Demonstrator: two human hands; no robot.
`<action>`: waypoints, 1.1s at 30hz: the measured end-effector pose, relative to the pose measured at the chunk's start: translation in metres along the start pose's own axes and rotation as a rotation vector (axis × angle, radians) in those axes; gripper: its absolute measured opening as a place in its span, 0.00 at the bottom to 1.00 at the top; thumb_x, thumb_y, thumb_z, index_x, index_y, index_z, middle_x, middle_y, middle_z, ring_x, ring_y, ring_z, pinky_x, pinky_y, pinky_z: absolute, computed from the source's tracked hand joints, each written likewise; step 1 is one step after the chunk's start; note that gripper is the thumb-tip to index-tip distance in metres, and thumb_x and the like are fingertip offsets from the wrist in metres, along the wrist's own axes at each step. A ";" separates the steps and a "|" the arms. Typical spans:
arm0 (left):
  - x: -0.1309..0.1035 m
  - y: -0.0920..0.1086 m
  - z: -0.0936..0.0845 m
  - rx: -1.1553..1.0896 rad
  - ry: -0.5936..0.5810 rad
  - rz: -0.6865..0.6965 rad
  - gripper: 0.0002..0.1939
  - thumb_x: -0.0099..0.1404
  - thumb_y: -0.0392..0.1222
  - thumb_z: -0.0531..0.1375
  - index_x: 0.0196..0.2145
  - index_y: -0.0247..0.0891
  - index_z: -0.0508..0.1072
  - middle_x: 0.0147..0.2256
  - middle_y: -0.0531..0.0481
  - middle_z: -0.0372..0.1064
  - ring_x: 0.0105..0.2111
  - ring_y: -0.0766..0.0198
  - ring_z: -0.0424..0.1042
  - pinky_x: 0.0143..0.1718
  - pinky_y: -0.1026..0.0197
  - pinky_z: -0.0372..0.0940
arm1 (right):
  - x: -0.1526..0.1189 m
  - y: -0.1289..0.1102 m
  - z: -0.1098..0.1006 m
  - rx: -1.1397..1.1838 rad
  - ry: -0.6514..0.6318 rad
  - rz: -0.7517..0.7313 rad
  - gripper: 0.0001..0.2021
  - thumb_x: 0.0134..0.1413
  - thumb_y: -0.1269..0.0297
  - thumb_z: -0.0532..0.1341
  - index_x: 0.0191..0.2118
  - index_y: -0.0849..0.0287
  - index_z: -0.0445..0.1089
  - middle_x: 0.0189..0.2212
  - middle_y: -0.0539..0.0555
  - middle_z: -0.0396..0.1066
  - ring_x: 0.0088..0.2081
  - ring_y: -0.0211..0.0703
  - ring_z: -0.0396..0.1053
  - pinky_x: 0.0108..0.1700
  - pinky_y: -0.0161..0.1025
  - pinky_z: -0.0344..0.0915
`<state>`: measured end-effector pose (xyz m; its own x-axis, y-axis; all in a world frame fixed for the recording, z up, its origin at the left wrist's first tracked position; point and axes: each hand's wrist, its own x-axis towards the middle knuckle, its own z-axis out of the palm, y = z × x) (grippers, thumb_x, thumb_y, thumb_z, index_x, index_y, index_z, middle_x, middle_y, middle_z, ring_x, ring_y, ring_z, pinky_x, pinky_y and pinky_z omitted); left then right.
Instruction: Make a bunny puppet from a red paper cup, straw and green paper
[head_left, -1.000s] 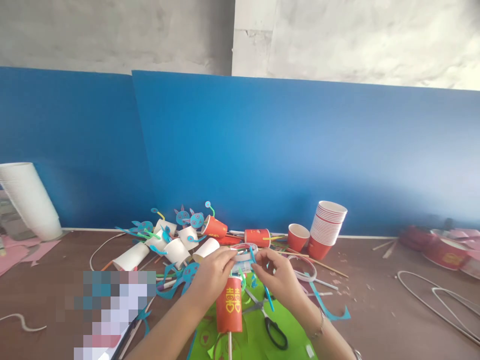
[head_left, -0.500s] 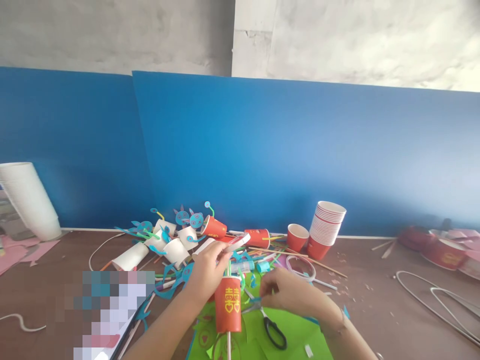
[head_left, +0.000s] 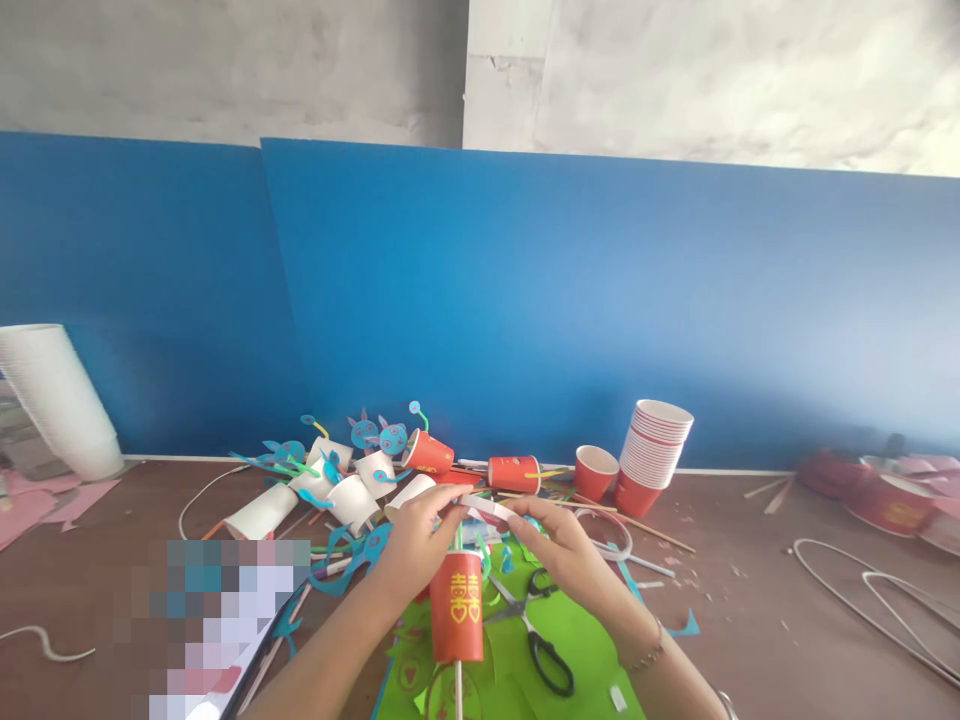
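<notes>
My left hand (head_left: 421, 535) pinches one side of a thin white roll of tape (head_left: 487, 507), held nearly edge-on above the work area. My right hand (head_left: 559, 535) has its fingertips closed on the roll's right side. Just below my hands stands a red paper cup (head_left: 442, 615) with yellow characters, a green straw rising from its top and a pale straw (head_left: 458, 690) beneath. Black-handled scissors (head_left: 551, 665) lie spread on green paper (head_left: 592, 650) to the right of the cup.
White paper cups (head_left: 262, 512) with blue paper cut-outs lie piled at the back left. A stack of cups (head_left: 654, 445) and a single red cup (head_left: 596, 472) stand at the back right. A blue partition (head_left: 525, 300) rises behind; a white cable (head_left: 862, 575) lies right.
My right hand has moved up and left from beside the scissors to the tape roll, uncovering the scissors' second handle. My left hand has lowered the roll slightly.
</notes>
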<state>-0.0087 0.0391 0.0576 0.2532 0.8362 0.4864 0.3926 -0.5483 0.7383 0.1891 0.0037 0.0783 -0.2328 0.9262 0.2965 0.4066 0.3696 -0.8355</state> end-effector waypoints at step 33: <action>-0.015 0.013 0.019 -0.083 0.089 0.045 0.05 0.62 0.35 0.56 0.31 0.40 0.71 0.41 0.47 0.71 0.44 0.59 0.69 0.46 0.58 0.63 | -0.004 0.007 0.028 -0.208 0.201 -0.034 0.12 0.57 0.63 0.53 0.32 0.59 0.74 0.23 0.54 0.73 0.28 0.45 0.66 0.33 0.39 0.60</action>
<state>0.0095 0.0199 0.0512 0.1881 0.8089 0.5570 0.3069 -0.5871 0.7491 0.1674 0.0008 0.0587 -0.0780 0.9014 0.4259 0.5785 0.3889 -0.7171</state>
